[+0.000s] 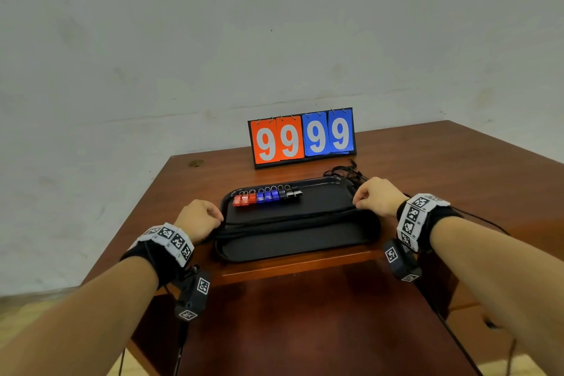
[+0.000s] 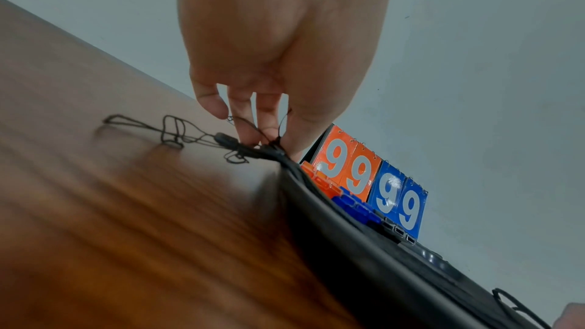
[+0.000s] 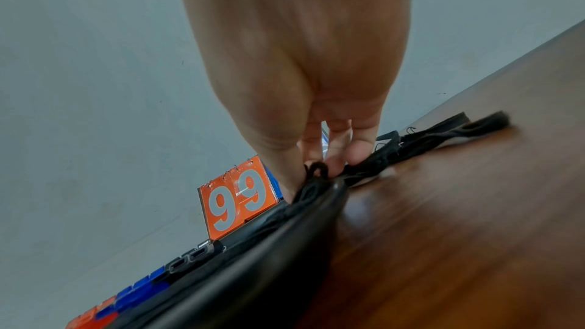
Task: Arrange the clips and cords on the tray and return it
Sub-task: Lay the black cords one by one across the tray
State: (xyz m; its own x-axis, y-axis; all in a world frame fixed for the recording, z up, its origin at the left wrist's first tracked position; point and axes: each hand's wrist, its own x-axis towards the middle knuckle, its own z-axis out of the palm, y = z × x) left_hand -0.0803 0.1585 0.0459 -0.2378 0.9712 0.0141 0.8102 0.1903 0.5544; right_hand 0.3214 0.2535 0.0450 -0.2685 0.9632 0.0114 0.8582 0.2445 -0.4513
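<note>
From the head camera, a black plastic tray (image 1: pixel 299 241) sits near the front edge of a brown wooden table (image 1: pixel 457 168). A row of binder clips (image 1: pixel 267 196), three red, three blue and three black, lines the tray's far left part. A bundle of black cords (image 1: pixel 290 221) stretches across the tray's middle from side to side. The left hand (image 1: pixel 200 217) is at the tray's left edge and the right hand (image 1: pixel 378 197) at its right edge, both with fingers curled down onto the cord ends. Behind the tray stands a flip scoreboard (image 1: pixel 301 137) reading 99 in orange and 99 in blue. From the left wrist camera, the left hand's fingertips (image 2: pixel 269 131) pinch the cords at the tray rim, and thin looped ends trail onto the table. From the right wrist camera, the right hand's fingertips (image 3: pixel 354 154) pinch the cords at the opposite rim, with thicker looped ends lying on the wood beyond.
</note>
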